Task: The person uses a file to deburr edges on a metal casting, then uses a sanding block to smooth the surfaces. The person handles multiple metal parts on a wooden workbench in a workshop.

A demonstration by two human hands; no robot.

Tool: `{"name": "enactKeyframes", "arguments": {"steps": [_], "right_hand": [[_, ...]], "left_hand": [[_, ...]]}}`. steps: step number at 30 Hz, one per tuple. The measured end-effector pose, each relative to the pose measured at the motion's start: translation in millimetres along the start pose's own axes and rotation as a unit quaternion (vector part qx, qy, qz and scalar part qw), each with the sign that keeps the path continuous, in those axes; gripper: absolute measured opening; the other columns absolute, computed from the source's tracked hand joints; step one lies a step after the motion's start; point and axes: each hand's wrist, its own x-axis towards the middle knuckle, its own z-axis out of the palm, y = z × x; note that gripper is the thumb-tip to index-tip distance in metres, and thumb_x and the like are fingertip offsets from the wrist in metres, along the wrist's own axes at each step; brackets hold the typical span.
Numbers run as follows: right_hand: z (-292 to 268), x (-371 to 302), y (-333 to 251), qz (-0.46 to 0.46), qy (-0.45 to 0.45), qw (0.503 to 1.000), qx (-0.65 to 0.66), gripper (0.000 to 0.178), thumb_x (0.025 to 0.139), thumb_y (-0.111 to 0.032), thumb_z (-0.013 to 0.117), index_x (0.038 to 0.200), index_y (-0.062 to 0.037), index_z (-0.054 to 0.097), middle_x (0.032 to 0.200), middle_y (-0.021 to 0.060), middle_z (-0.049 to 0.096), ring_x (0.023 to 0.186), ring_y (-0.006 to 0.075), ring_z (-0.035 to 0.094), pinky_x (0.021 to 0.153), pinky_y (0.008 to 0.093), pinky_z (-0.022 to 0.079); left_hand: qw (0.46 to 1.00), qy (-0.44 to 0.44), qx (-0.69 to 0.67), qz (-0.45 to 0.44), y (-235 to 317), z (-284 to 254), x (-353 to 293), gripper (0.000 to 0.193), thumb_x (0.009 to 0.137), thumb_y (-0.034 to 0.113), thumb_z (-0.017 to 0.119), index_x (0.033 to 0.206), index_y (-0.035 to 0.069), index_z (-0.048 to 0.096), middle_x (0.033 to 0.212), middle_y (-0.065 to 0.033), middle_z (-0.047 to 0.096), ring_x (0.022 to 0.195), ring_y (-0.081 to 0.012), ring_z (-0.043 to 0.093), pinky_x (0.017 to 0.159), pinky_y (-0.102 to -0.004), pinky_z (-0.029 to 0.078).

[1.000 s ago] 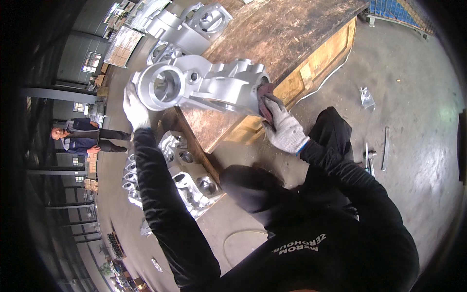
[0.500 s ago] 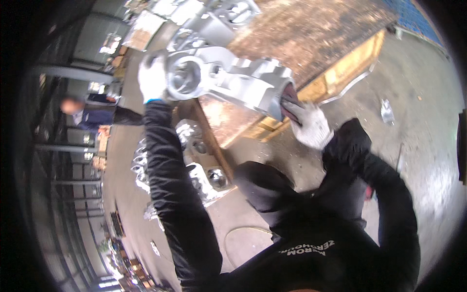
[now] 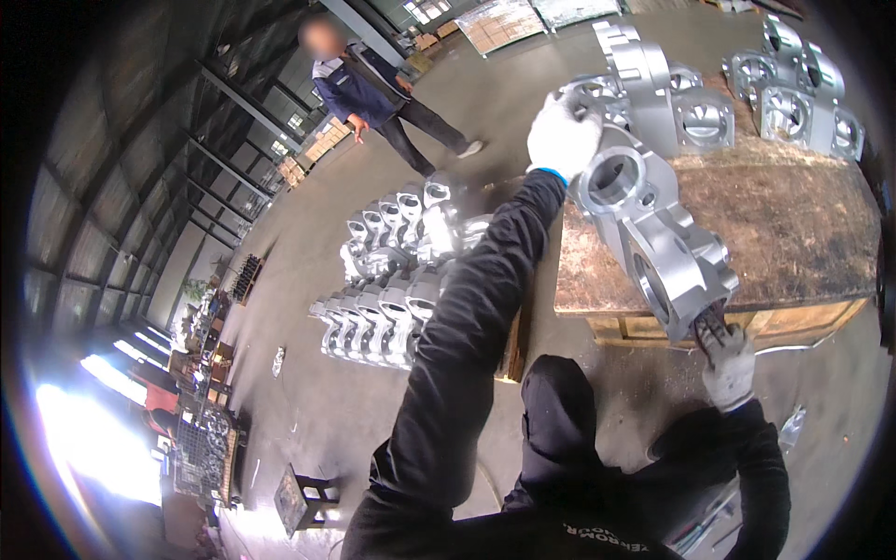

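Observation:
A silver metal casting (image 3: 644, 229) with large round openings slants over the near left part of the wooden bench, its lower end past the front edge. My left hand (image 3: 565, 131), in a white glove, is closed on its far upper end; some fingertips are hidden behind the metal. At the near lower end, my right hand (image 3: 728, 367), gloved in off-white, is closed on a dark reddish pad or cloth (image 3: 711, 322) that meets the casting's open end. Whether that piece is cloth or an abrasive pad I cannot tell.
More silver castings (image 3: 653, 93) stand at the back of the wooden bench (image 3: 812, 233), others (image 3: 803, 98) at its far right. Rows of castings (image 3: 383, 308) stand left of my arm. A person (image 3: 373, 89) is beyond them. A small stool (image 3: 303, 499) sits lower left.
My view has swung to the left, bringing the rows of castings into full sight. The casting now slants more steeply in view; both hands remain at its ends.

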Motion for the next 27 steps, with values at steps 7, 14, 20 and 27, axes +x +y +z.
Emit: {"name": "enactKeyframes", "arguments": {"steps": [7,14,20,27], "right_hand": [[-9,2,-29,0.334,-0.009,0.654,0.679,0.042,0.091,-0.010,0.060,0.132,-0.0008,0.063,0.092,0.0129,0.072,0.081,0.0237,0.068,0.068,0.0294,0.054],[-29,37,-32,0.309,0.094,0.399,0.858,0.016,0.102,-0.013,0.051,0.111,-0.0050,0.061,0.097,0.0054,0.066,0.079,0.0122,0.061,0.059,0.0160,0.043],[3,21,-98,0.390,0.208,0.663,0.604,0.026,0.097,-0.011,0.068,0.120,0.0001,0.064,0.093,-0.0005,0.065,0.075,0.0058,0.057,0.062,0.0211,0.042],[31,1,-82,0.358,0.147,0.750,0.536,0.040,0.099,-0.003,0.065,0.137,0.0066,0.058,0.112,0.0027,0.068,0.093,0.0069,0.060,0.080,0.0219,0.049]], "left_hand": [[0.999,0.009,-0.030,0.027,-6,6,8,0.031,0.095,0.032,0.058,0.107,0.008,0.073,0.113,-0.0228,0.066,0.106,-0.0432,0.065,0.094,-0.0471,0.051],[0.998,0.017,-0.051,0.039,-16,4,11,0.029,0.093,0.032,0.060,0.106,0.011,0.075,0.115,-0.0213,0.067,0.107,-0.0413,0.066,0.095,-0.0463,0.052],[0.999,0.031,-0.028,0.022,-1,2,4,0.030,0.093,0.033,0.057,0.106,0.013,0.076,0.112,-0.0207,0.068,0.107,-0.0407,0.067,0.095,-0.0473,0.052],[0.999,0.046,-0.004,-0.002,0,2,2,0.031,0.088,0.034,0.060,0.104,0.014,0.077,0.114,-0.0172,0.068,0.109,-0.0368,0.067,0.096,-0.0447,0.053]]}}
